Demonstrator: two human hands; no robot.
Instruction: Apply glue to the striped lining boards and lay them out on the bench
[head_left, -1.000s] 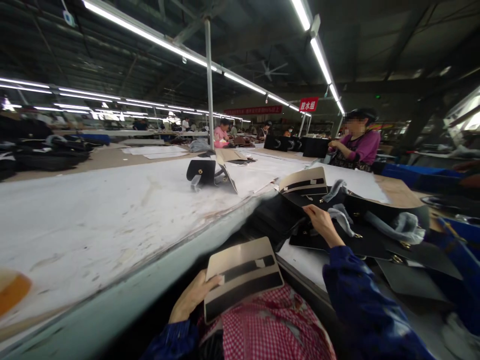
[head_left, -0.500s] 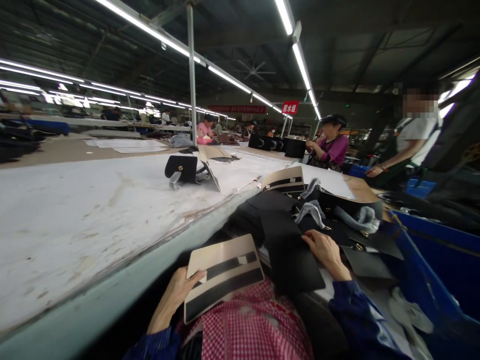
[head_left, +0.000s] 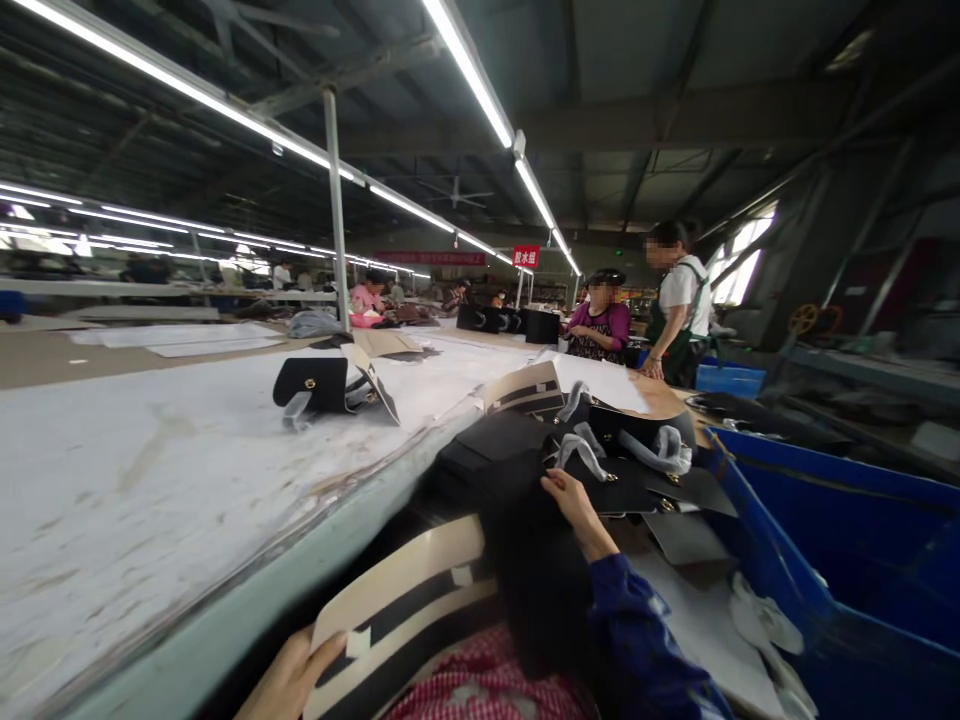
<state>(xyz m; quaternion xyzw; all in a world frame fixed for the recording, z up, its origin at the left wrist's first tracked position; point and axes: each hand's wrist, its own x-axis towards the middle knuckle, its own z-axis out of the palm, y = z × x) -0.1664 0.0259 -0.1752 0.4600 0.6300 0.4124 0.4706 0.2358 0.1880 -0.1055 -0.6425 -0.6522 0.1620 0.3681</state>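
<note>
My left hand [head_left: 289,678] grips the near left corner of a beige panel with black bands [head_left: 420,560], thumb on top. Small pale tabs sit on the bands, and the panel bows slightly. At its right hangs a smooth black panel [head_left: 536,570]; whether the two are one piece I cannot tell. Fingers pinched, my right hand [head_left: 579,512] holds this black panel by its upper right edge. Just beyond lie black bag pieces [head_left: 630,490] with gold clasps and plastic-wrapped handles [head_left: 581,452]. Both panels are above my red checked apron [head_left: 480,680].
The long white-covered table [head_left: 187,470] runs along my left, with a black bag piece [head_left: 315,385] standing on it. A blue bin [head_left: 862,510] is at my right. Two co-workers, one in purple [head_left: 611,325] and one in a white top [head_left: 686,300], are beyond the table's end.
My view has swung right and up. The beige panel now sits lower and more bowed, and the black panel has come up against it. My right hand has shifted along with the black panel's edge.
</note>
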